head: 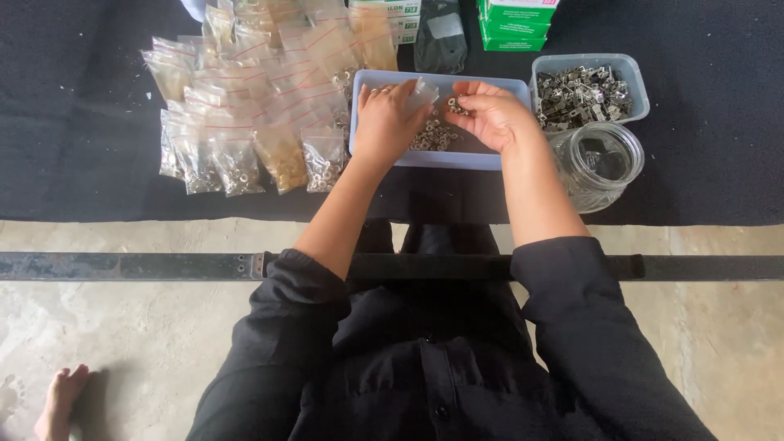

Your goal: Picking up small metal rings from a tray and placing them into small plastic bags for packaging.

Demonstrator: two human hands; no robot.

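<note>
Bagging small hardware, filling step, seen from above. Nearest, both forearms extend from black sleeves toward twelve o'clock. The left hand pinches a small clear bag, mouth toward the right hand, whose fingertips are closed on a few small metal nuts. Both hover over the blue tray holding loose nuts. Judged next: dropping the pieces into the narrow opening demands precise alignment. Filled bags lie at ten o'clock; a glass jar and parts tub at two o'clock.

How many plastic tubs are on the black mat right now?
2. A long tub of small metal rings sits under both hands; a smaller tub of metal parts sits right of it, behind the glass jar. None looks hidden.
</note>
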